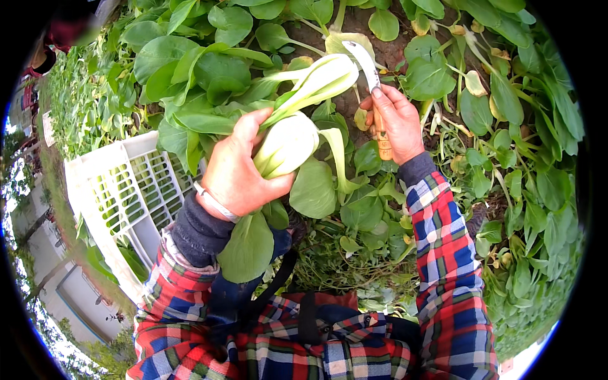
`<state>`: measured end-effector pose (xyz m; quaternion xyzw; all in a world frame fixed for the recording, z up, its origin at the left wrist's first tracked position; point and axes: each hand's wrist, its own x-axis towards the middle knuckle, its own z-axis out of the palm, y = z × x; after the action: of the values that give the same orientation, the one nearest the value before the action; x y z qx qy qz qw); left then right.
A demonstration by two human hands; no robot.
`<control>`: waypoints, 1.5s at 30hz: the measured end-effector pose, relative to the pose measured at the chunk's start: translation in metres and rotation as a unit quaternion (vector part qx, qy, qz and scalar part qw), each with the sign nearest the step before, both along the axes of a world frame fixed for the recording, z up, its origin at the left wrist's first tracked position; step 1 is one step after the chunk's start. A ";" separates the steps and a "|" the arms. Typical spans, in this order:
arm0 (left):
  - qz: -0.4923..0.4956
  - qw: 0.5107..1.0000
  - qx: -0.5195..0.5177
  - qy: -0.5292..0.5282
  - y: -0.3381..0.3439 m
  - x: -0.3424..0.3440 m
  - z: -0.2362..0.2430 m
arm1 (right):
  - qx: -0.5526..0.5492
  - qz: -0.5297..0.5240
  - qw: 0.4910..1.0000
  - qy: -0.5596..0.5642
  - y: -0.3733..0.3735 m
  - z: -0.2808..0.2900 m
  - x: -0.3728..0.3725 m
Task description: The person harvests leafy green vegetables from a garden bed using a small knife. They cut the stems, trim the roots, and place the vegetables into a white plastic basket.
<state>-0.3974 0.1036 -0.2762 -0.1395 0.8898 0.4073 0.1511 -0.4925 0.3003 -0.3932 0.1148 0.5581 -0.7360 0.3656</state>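
Observation:
My left hand (237, 168) is closed around a head of bok choy (288, 145), its pale round base turned to the right. Just above it, a second bok choy (326, 79) with pale stalks points up and right; whether my fingers hold this one too, I cannot tell. In my right hand (398, 117) is the wooden handle of a small sickle (364, 63), fingers wrapped round it. Its curved metal blade points up and left, close beside the upper bok choy's base. A loose stalk (339, 152) hangs beside the held head.
A white slatted plastic crate (142, 190) stands at left, with green leaves showing through it. Leafy plants (532, 183) grow thickly on the right and at the far side. Bare brown soil (351, 101) shows between them, with some yellowed leaves. At upper left is part of another person (63, 35).

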 end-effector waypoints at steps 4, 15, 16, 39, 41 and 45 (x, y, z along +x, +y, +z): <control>0.004 0.982 0.185 -0.033 0.007 0.011 0.033 | -0.179 -0.041 0.982 0.031 0.011 0.055 0.002; 0.070 0.886 0.459 -0.019 0.051 0.033 0.134 | -0.131 -0.042 0.984 0.117 0.060 0.184 0.000; 0.043 0.882 0.470 0.002 0.047 0.040 0.141 | -0.139 -0.081 0.980 0.120 0.064 0.196 0.006; 0.125 0.879 0.424 0.180 0.026 0.228 0.228 | -0.049 0.240 0.955 0.166 -0.001 0.377 0.218; 0.124 0.880 0.427 0.165 0.016 0.242 0.233 | -0.004 0.247 0.953 0.177 -0.001 0.385 0.223; 0.074 0.875 0.450 0.162 -0.010 0.272 0.232 | -0.038 0.159 0.969 0.184 0.018 0.397 0.216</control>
<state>-0.1258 0.0937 -0.0444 -0.0540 0.6092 0.7909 0.0204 -0.2761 0.3184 0.0043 -0.1267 0.5986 -0.6973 0.3734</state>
